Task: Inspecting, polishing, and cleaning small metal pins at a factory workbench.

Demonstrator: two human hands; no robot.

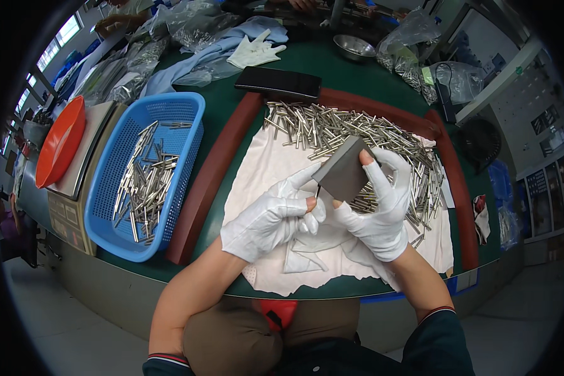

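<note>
White gloves with bare fingertips cover both hands. My right hand [385,210] grips a dark grey, flat-faced block [343,177], which looks like an abrasive sponge, with thumb and fingers at its edges. My left hand [272,216] is closed in a pinch just left of the block. A thin dark tip [318,190] shows between its fingers and reaches up to the block; most of it is hidden. Beneath the hands, a crumpled white cloth [304,260] lies on a pale pink cloth [250,188]. Beyond them spreads a heap of shiny metal pins [332,122].
Dark red bars [213,178] frame the cloth on the green table. At left stand a blue basket [197,119] with metal pins, a scale [66,219] and an orange-red tray [61,143]. Farther back lie a black phone-like slab [277,83], a white glove [257,50] and a metal bowl [355,47].
</note>
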